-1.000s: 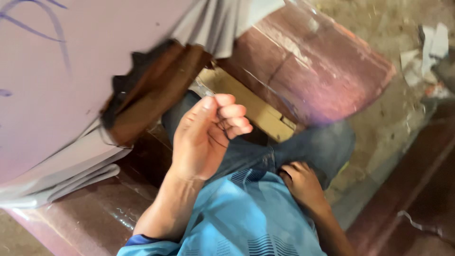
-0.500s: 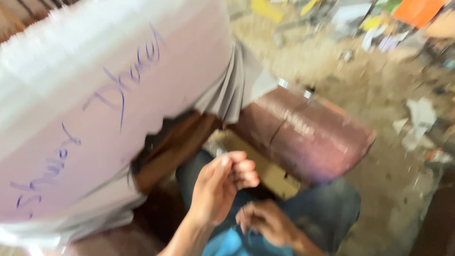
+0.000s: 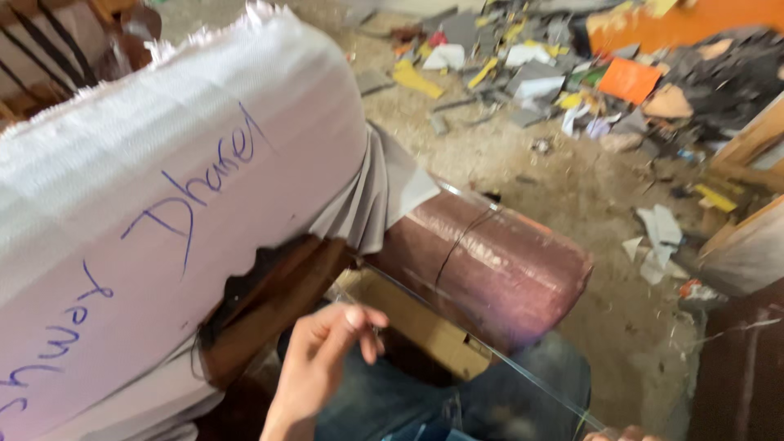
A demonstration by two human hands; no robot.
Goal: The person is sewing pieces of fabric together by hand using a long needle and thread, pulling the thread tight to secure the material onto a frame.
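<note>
My left hand (image 3: 322, 359) is raised over my lap, thumb and fingertips pinched on the edge of a clear plastic sheet (image 3: 490, 359). The sheet stretches down to the right toward my right hand (image 3: 625, 434). Only the knuckles of that hand show at the bottom edge, so its grip is hidden. Under the sheet lie a maroon roll (image 3: 490, 261), a flat cardboard piece (image 3: 425, 327) and my jeans (image 3: 523, 392).
A big white fabric bundle (image 3: 163, 180) with blue handwriting fills the left side. Brown leather pieces (image 3: 269, 294) and grey folded sheets (image 3: 384, 196) sit beneath it. Scraps of paper, foam and card (image 3: 572, 73) litter the dusty floor beyond. A wooden board (image 3: 743, 245) stands at the right.
The view has tilted up, showing more floor and bundle. My left hand's fingers went from curled to pinching the clear sheet. My right hand dropped to the bottom edge.
</note>
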